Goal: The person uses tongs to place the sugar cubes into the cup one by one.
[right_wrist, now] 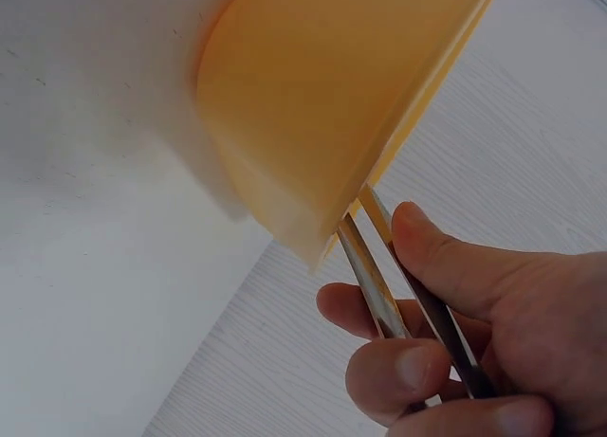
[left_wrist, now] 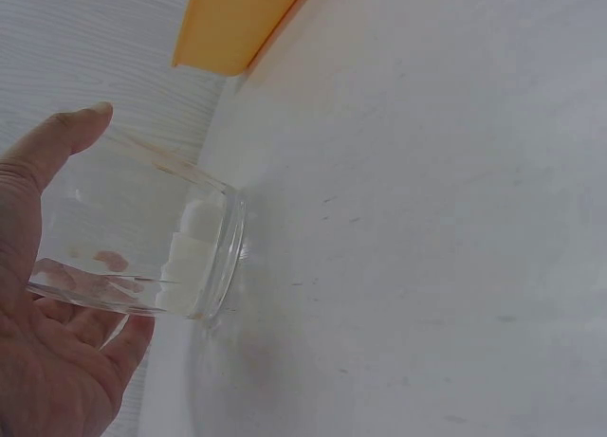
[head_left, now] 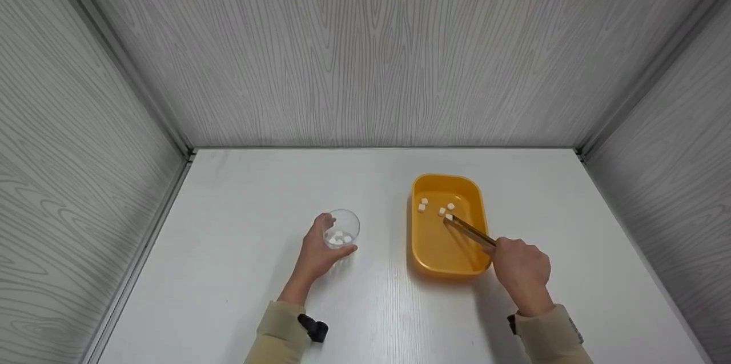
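Observation:
My left hand (head_left: 316, 251) grips a clear glass (head_left: 342, 221) from its left side, thumb and fingers curled round it. Several white cubes (left_wrist: 194, 252) lie at the bottom of the glass, which stands on the table. My right hand (head_left: 521, 270) holds metal tongs (head_left: 471, 231), whose tips reach into a yellow tray (head_left: 449, 258). One white cube (head_left: 449, 217) is at the tips; whether it is pinched I cannot tell. Several more white cubes (head_left: 422, 204) lie on the tray's floor. In the right wrist view the tray's wall hides the tong tips.
Both things stand on a white table (head_left: 257, 192), the tray to the right of the glass. A grey wood-grain panel (head_left: 365, 55) rises behind the table, with side panels (head_left: 85, 124) at left and right. The tray's raised rim surrounds the cubes.

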The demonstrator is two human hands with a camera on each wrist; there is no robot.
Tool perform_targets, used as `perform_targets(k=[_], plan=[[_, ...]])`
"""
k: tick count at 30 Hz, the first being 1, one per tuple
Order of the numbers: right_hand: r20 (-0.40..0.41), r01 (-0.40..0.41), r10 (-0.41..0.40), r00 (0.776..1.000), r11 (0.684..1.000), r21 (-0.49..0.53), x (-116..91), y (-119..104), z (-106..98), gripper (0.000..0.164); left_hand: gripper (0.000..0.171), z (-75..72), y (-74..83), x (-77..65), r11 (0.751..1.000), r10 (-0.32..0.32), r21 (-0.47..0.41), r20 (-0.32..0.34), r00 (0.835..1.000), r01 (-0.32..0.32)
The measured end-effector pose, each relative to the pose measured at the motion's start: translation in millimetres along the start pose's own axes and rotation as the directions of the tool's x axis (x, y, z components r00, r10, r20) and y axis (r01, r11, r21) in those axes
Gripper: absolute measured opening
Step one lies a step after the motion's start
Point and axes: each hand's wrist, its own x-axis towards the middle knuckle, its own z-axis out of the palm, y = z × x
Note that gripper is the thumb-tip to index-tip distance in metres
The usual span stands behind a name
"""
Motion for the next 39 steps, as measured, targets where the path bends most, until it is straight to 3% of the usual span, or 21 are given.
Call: perform_targets(k=[7,30,39], plan=[[-0.082,0.036,-0.033,0.996,0.999,0.033,-4.0,1.3,-2.5,0.033,0.098,-1.6,-0.5,-0.9,0.999,0.011,-0.049,0.01,1.0,-0.011],[-0.194,0.117,-0.1,0.976,0.99,0.078,-14.2,-16.7,-20.1,0.035,0.099,0.1,1.2,0.8,1.0,-0.018,-0.006,0.011,1.0,0.018],[-0.296,0.185,-0.162,0.941,0.981,0.051,-19.9,-30.5,-20.2,0.031,0.099,0.0,-0.5,0.0,1.0,-0.008,0.004,0.011,1.0,0.008]])
